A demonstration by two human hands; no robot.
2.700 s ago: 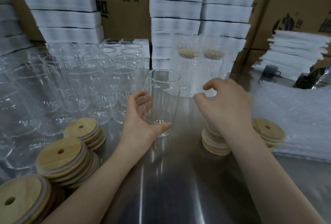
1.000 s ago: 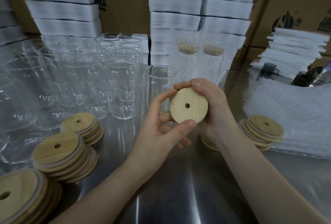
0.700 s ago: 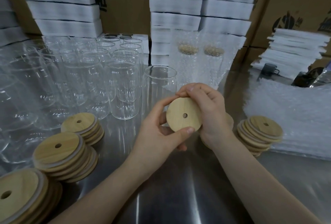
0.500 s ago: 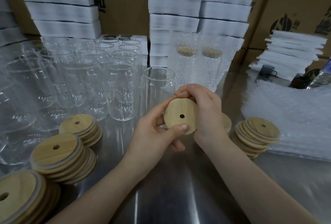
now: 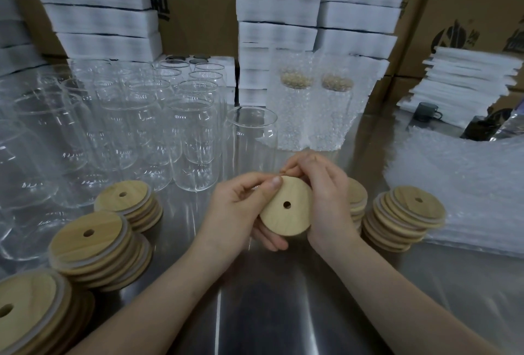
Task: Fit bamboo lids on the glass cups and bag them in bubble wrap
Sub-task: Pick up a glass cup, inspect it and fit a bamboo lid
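Here, in the head view, a round bamboo lid (image 5: 286,207) is held above the steel counter (image 5: 255,312), tilted so its flat, pale-grained face shows, with a small hole in the middle. The left hand (image 5: 238,207) grips it from the left: the thumb presses on the upper edge and the other fingers curl under the disc. The right hand (image 5: 326,198) wraps the right edge, its fingers bent and pinching at the top of the rim; what they pinch there is too small to tell.

Just behind the hands stands an open glass cup (image 5: 252,139), clear, straight-walled and upright, without a lid. To its left, a crowd of the same glass cups (image 5: 136,124) fills the back of the counter. Further back and right of it, two wrapped cups (image 5: 312,105) stand upright in knobbly bubble wrap, with a tan lid showing through each.

Stacks of bamboo lids (image 5: 93,244) lie on the left of the brushed, shiny counter, each disc with a pale ring round its edge. Another lid stack (image 5: 402,215) leans on the right, with a lower one partly hidden behind the right hand. Beside it spreads a flat pile of bubble-wrap bags (image 5: 467,193).

Along the back rise blocks of white foam sheets (image 5: 278,8) against brown cardboard boxes (image 5: 198,0) with printed characters. A dark mug (image 5: 425,112) sits far right.
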